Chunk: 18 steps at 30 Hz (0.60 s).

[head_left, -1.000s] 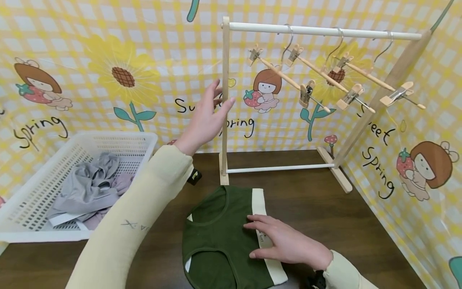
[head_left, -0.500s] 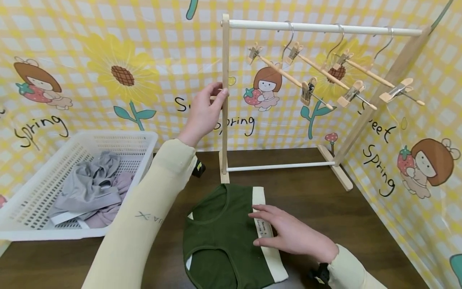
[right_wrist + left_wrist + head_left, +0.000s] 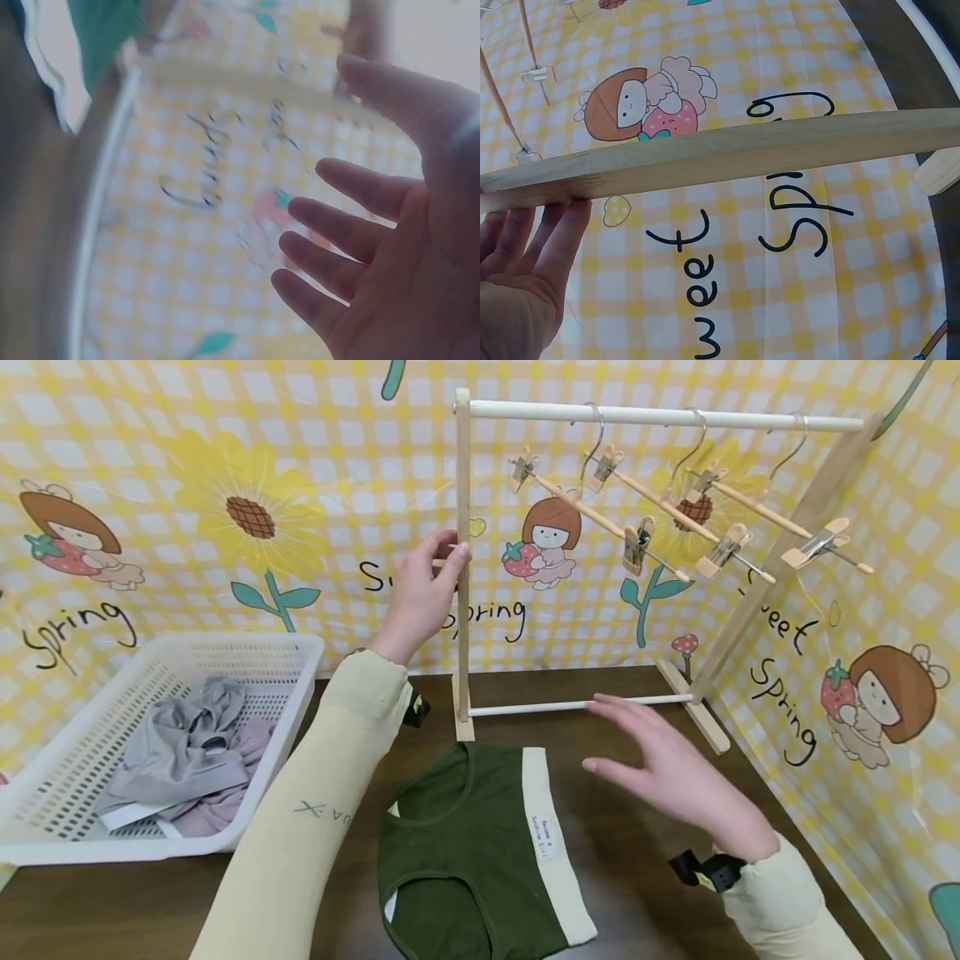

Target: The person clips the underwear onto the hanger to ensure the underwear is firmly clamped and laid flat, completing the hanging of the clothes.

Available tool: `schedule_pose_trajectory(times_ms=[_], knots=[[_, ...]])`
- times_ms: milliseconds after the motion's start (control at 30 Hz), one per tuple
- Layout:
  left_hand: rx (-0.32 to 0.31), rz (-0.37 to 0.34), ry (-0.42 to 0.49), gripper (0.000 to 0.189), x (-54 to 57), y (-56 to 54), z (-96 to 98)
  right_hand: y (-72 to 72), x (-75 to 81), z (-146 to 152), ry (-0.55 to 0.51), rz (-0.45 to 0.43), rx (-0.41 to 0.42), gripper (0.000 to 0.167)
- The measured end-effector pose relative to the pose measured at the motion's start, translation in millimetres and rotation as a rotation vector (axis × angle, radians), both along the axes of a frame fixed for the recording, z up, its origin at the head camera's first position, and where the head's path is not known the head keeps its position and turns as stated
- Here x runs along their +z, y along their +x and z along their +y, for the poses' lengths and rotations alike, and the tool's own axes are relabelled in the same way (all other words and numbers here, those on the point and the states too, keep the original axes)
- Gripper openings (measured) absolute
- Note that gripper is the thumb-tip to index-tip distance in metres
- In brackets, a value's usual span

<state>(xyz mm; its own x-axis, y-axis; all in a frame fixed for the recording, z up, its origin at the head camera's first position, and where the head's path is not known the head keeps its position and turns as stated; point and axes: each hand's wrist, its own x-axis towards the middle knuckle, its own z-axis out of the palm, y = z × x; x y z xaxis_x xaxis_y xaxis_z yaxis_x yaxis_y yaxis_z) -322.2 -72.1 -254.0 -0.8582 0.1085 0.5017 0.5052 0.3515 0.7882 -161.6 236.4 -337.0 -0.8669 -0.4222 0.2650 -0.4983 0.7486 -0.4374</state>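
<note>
My left hand [image 3: 420, 589] is at the left wooden post [image 3: 464, 610] of a small clothes rack, thumb on its near edge and fingers bent at its far side. In the left wrist view the fingers [image 3: 566, 232] reach the post's edge. My right hand [image 3: 667, 768] is in the air right of the underpants, fingers spread and holding nothing; the right wrist view shows its fingers [image 3: 337, 225] apart. Dark green underpants [image 3: 457, 852] with a cream waistband [image 3: 547, 835] lie flat on the brown table, waistband toward the right.
Several wooden clip hangers [image 3: 667, 506] hang from the rack's white top rail [image 3: 660, 417]. A white perforated basket [image 3: 292, 727] at left holds grey and mauve garments [image 3: 180, 752]. A checked, printed cloth [image 3: 360, 443] covers the walls behind and right.
My left hand has closed in on the post and stayed there. My right hand has lifted off the waistband and moved up and right toward the rack. The underpants stay put.
</note>
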Motion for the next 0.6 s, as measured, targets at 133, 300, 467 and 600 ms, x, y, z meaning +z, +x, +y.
schedule_pose_trajectory(times_ms=[133, 300, 467, 600], knots=[[-0.008, 0.006, 0.011, 0.045, 0.8, 1.5, -0.1, -0.2, 20.9, 13.9, -0.053, 0.104, -0.053, 0.058], [-0.007, 0.000, 0.020, 0.045, 0.1, 2.8, 0.8, 3.7, 45.5, 28.9, -0.172, 0.386, -0.126, 0.037], [-0.010, 0.001, 0.030, 0.046, 0.2, 3.2, 1.0, 7.0, 76.1, 35.6, -0.380, 0.660, -0.284, 0.014], [-0.009, -0.002, 0.033, 0.046, 0.8, 3.0, 1.1, 7.5, 104.6, 42.5, -0.487, 0.740, -0.412, 0.018]])
